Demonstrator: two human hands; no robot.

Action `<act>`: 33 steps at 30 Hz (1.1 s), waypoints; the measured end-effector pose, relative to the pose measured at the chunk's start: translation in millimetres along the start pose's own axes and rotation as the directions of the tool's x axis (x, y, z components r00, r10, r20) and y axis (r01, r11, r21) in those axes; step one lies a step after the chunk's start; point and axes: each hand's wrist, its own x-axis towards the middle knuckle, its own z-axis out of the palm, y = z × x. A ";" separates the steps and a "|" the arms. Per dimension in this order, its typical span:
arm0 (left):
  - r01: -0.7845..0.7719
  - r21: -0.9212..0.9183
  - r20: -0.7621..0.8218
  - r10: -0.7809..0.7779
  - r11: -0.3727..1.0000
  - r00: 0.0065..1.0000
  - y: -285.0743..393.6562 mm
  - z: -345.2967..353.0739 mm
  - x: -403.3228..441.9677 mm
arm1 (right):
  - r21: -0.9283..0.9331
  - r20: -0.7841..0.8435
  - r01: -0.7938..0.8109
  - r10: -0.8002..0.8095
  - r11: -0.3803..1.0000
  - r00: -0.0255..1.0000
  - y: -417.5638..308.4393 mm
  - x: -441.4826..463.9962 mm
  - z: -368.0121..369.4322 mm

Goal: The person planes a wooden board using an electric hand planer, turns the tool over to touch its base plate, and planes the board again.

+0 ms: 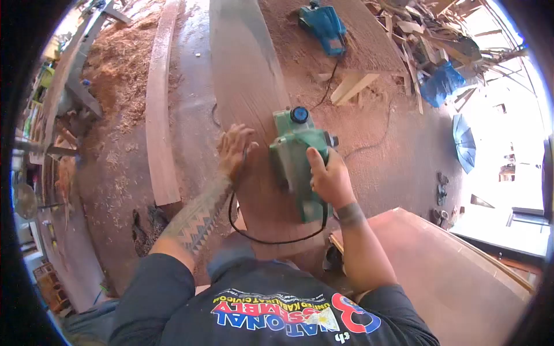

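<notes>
A long wooden board (245,63) runs away from me down the middle of the head view. My right hand (333,181) is wrapped round the rear handle of a green electric planer (297,138), which rests on the board's right side; its lower body is blurred. From the planer's back a black power cord (271,241) loops to the left and up to my left hand (234,149). That hand is at the board's left edge, fingers bent, and the cord passes at its thumb and fingers. The exact grip is partly blurred.
A second narrow plank (160,115) lies to the left among wood shavings (118,75). A blue power tool (323,29) sits on the dusty floor at far right. Beyond are scrap wood (433,43), a blue plastic bag (443,83) and an umbrella (464,143). A flat panel (427,254) is at near right.
</notes>
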 end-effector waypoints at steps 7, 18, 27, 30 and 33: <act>0.041 0.010 0.087 -0.042 0.999 0.995 16.2 -11.7 -0.6 | -0.070 -0.037 0.102 -0.105 0.992 0.994 -25.8 182.9 47.2; 0.009 0.008 0.022 -0.009 1.000 1.000 12.1 -6.4 1.1 | 0.033 0.122 0.257 -0.260 0.966 0.958 -127.9 450.1 108.2; -0.087 -0.337 -0.157 0.035 0.938 0.987 -8.6 1.0 -8.3 | 0.001 0.101 0.195 -0.194 0.981 0.976 -41.7 255.1 56.1; -0.255 -0.439 -0.189 0.189 0.861 0.964 -22.0 -7.1 -24.3 | 0.011 0.175 -0.057 0.054 0.998 0.983 -25.1 92.2 14.0; -0.410 -0.508 -0.259 0.319 0.758 0.912 7.9 -1.9 -77.8 | -0.048 0.116 -0.081 0.086 0.996 0.989 4.9 -50.1 -16.9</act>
